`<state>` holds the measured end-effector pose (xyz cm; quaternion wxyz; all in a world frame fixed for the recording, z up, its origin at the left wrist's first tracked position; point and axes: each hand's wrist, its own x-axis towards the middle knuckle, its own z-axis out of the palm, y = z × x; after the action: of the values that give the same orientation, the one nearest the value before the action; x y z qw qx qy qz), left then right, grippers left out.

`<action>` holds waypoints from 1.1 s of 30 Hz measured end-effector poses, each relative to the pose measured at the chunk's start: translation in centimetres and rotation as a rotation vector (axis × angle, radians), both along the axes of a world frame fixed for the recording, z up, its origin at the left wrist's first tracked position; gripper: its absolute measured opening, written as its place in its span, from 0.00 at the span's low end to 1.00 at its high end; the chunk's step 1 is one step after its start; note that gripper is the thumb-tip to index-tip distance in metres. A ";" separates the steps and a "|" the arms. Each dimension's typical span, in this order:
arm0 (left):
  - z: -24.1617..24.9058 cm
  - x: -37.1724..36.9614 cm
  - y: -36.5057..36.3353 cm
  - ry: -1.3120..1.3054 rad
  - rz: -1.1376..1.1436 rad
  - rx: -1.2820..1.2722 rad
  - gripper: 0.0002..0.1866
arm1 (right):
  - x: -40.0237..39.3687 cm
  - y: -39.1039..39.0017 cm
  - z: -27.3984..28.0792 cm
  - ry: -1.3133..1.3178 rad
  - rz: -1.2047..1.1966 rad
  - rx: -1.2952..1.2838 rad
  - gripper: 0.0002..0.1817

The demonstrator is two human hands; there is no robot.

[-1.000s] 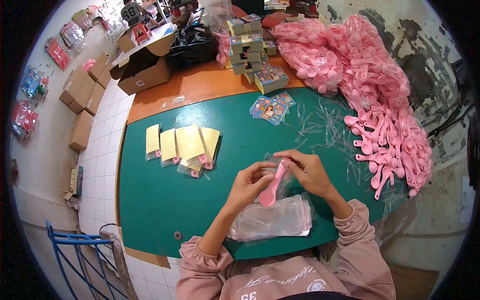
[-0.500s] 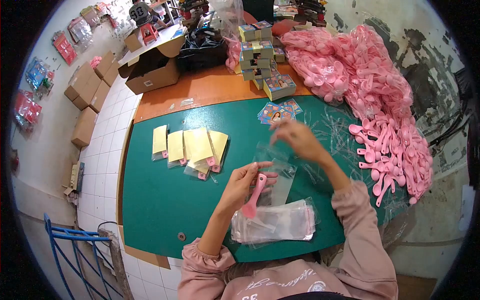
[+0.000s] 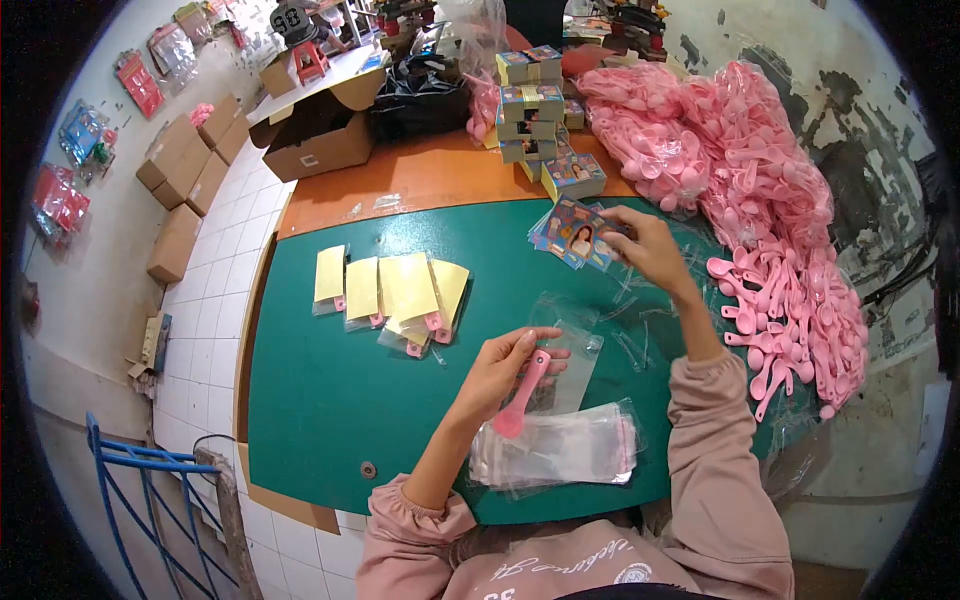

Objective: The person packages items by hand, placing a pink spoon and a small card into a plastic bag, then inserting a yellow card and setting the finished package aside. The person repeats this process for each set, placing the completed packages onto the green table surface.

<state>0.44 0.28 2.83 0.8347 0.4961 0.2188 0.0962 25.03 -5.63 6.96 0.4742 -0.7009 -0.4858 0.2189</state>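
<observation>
My left hand is closed on a pink plastic spoon, its bowl pointing down towards me. A clear plastic bag extends behind those fingers. Below lies a pile of clear plastic bags near the table's front edge. Farther out, my right hand pinches a printed card by its right side, tilted up over a few more cards. To the left rest several filled bags with yellow card backs showing and pink handle ends poking out below.
Loose pink spoons heap up at the right edge, below big bags of spoons. Banded card stacks stand at the back beside a black bag and an open cardboard box. Plastic scraps litter the green table.
My right hand has moved forward and right, onto the card pile, and now holds one card raised. The left hand still holds the spoon, almost unmoved. The whole view has shifted slightly.
</observation>
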 end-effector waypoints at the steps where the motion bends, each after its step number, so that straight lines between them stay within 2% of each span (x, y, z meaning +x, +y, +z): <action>1: 0.0 0.0 -0.1 -0.001 0.004 0.003 0.21 | -0.4 -1.4 1.9 0.027 0.081 -0.083 0.14; 3: 0.3 0.0 -0.2 0.003 -0.001 0.024 0.21 | -0.8 -3.1 2.7 0.055 0.167 -0.177 0.14; 5: 0.3 0.1 -0.4 0.004 -0.015 0.028 0.20 | -1.3 -4.2 2.4 -0.133 0.431 -0.011 0.15; 6: 0.1 0.2 -0.7 0.004 -0.018 0.027 0.20 | -1.6 -4.6 2.8 -0.133 0.428 -0.013 0.15; 8: -0.3 0.5 -1.0 -0.020 -0.013 0.124 0.19 | -2.4 -5.1 4.2 -0.294 0.524 -0.136 0.16; 12: -0.3 0.7 -0.8 0.054 -0.108 0.222 0.18 | -3.5 -5.4 4.4 -0.332 0.521 -0.139 0.16; 14: 0.1 0.8 -0.9 0.173 -0.200 0.457 0.19 | -3.9 -5.7 4.8 -0.371 0.540 -0.185 0.16; 21: 0.7 1.3 -2.0 0.033 -0.158 0.381 0.16 | -4.7 -6.7 6.0 -0.548 0.585 -0.242 0.18; 23: -0.6 1.3 -1.7 0.042 -0.217 0.410 0.14 | -4.4 -7.0 5.9 -0.550 0.592 -0.251 0.17; 26: -0.2 1.1 -1.8 -0.036 -0.211 0.374 0.14 | -4.6 -7.3 6.0 -0.536 0.579 -0.285 0.17; 31: 0.3 1.1 -1.7 0.022 -0.261 0.354 0.14 | -4.9 -7.6 5.6 -0.556 0.558 -0.305 0.16; 33: 0.1 1.0 -1.7 0.060 -0.273 0.368 0.14 | -5.0 -7.6 5.7 -0.485 0.562 -0.244 0.15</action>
<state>1.45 -1.44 2.97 0.7285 0.6678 0.1530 0.0061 20.05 -13.27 12.64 0.1804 -0.6231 -0.7273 0.2243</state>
